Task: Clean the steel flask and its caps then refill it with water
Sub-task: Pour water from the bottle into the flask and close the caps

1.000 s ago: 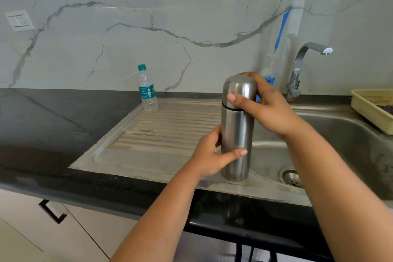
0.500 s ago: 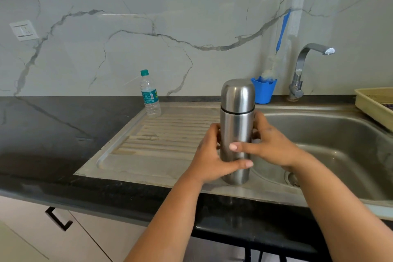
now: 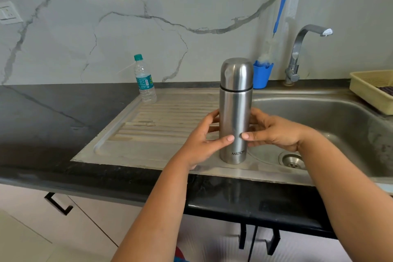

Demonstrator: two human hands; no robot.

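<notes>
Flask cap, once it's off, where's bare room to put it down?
The ribbed drainboard lies bare between the plastic water bottle and the steel flask. The black counter left of the bottle is bare too. It is crowded behind the flask, with the blue cup, tap and yellow basket.

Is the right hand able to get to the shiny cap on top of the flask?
Probably yes. The right hand holds the steel flask at its lower body, and the cap stands bare just above, with nothing over it. The blue cup is behind, not in the way.
</notes>
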